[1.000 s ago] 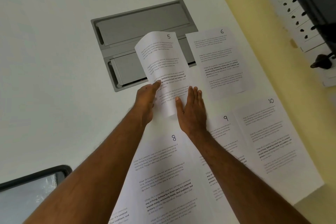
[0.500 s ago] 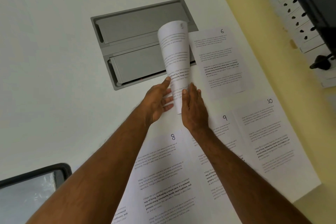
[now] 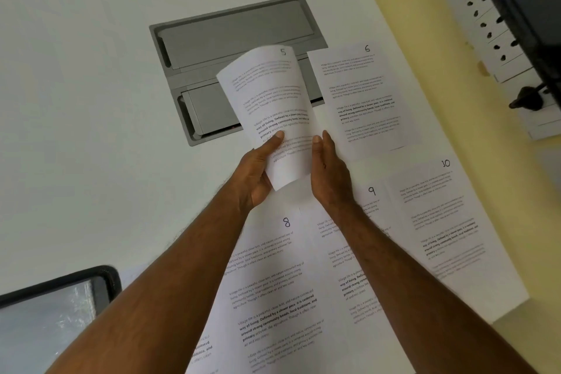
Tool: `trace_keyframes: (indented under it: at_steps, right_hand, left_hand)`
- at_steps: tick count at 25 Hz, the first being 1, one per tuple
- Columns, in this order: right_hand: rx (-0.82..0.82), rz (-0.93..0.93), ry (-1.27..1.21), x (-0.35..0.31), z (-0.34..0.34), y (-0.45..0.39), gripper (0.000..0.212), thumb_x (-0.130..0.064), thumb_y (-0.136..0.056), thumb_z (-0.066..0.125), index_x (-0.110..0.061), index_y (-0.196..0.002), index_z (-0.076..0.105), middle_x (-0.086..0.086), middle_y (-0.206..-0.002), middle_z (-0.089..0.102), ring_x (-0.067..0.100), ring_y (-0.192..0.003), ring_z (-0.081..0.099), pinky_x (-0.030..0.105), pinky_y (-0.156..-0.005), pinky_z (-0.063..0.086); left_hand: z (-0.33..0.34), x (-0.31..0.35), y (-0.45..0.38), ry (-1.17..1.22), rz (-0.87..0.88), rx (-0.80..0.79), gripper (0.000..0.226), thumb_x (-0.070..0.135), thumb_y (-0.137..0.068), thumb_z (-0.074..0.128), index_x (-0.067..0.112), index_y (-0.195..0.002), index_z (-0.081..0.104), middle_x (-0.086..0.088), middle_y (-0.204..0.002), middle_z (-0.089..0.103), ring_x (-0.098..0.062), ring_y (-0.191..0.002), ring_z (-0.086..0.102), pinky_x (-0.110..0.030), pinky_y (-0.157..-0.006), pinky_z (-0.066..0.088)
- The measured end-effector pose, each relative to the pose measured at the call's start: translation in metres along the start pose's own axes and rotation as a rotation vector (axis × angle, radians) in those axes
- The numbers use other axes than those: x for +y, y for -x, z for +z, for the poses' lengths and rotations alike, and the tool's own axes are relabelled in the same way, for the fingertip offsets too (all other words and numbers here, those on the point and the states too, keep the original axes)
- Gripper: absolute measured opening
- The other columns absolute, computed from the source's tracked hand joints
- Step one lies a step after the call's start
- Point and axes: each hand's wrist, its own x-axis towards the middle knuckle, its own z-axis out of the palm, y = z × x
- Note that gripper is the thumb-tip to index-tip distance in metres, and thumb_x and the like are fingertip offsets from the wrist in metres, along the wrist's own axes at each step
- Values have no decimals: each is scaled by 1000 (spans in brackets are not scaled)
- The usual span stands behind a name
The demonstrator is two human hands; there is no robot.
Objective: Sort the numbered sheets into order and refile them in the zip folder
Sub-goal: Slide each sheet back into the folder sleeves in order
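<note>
Paper sheet 5 (image 3: 273, 106) (curled) pinched by left hand (image 3: 258, 173), right hand (image 3: 329, 173) | hides grey hatch (image 3: 230, 27) | sheet 6 (image 3: 361, 100) beside

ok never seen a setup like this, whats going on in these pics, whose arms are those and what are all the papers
There is no machine here: a person wears a camera on the head, so the single view looks forward and down along their own two bare arms.

The left hand grips sheet 5, thumb on top, so the paper curls up off the white table. The right hand is at that sheet's right edge with fingers fairly straight; whether it pinches the paper is hard to tell.

Flat on the table lie sheet 6, sheet 8, sheet 9 partly under the right arm, and sheet 10. Behind sheet 5 is a grey hatch set into the table. At lower left is the corner of what is probably the zip folder.
</note>
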Motion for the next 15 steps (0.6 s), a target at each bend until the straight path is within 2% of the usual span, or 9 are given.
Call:
trace_keyframes:
  at_steps: [2,4,7,9,11,12,13,14,15]
  right_hand:
    - [-21,1,1,-1,-3,5,83,-80,-92,10,-33,-159,21,3,-149,53,28,-125,60,50,-100,56]
    - [-34,-29,10,-2,-3,14,68,-68,-102,22,-29,-157,29,2,-143,57,24,-120,63,42,-95,58]
    - [-35,-15,-52,0,1,29,57,-54,-107,36,-25,-156,34,0,-152,51,23,-131,56,40,-103,54]
    - [-42,7,-98,-1,4,41,54,-50,-107,41,-24,-155,36,2,-153,50,23,-133,55,38,-100,56]
    - [-57,42,-144,-5,6,57,52,-46,-108,44,-22,-154,37,2,-152,51,16,-122,58,17,-81,56]
    - [-61,65,-182,-9,8,67,51,-44,-108,45,-21,-153,38,1,-151,51,11,-113,57,6,-68,50]
    - [-59,93,-229,-13,11,76,51,-43,-107,47,-20,-153,39,1,-149,53,9,-107,55,3,-59,45]
    - [-59,123,-281,-17,13,86,51,-42,-107,49,-20,-152,42,0,-146,54,8,-105,54,3,-58,42]
    - [-63,160,-333,-21,16,97,50,-42,-106,52,-19,-150,45,0,-144,56,8,-106,54,6,-65,42]
  left_hand:
    - [-4,-1,0,-44,96,87,38,11,-96,70,13,-133,63,-9,-122,74,-28,-106,74,-44,-90,61]
    - [-9,-1,2,-229,204,227,39,2,-98,63,12,-136,61,-7,-126,72,-25,-104,73,-38,-88,61]
    - [-21,6,15,-424,285,326,43,-5,-100,52,14,-138,58,-4,-129,68,-24,-111,67,-40,-95,57]
    - [-34,11,31,-455,270,313,43,-6,-100,50,15,-137,57,-3,-128,68,-24,-110,67,-39,-91,57]
    - [-51,15,51,-422,234,263,42,-5,-101,52,16,-137,59,-4,-128,69,-25,-109,68,-43,-94,58]
    - [-64,15,64,-397,217,229,42,-4,-100,54,15,-137,59,-5,-128,70,-26,-110,69,-45,-97,57]
    - [-77,14,77,-369,203,187,42,-3,-100,56,15,-138,59,-6,-128,71,-27,-111,70,-46,-98,57]
    - [-91,12,90,-339,188,147,43,-3,-99,58,13,-139,59,-7,-129,70,-28,-113,70,-46,-100,56]
    - [-107,9,103,-310,168,107,44,-2,-99,59,13,-140,58,-7,-131,70,-29,-116,69,-46,-101,55]
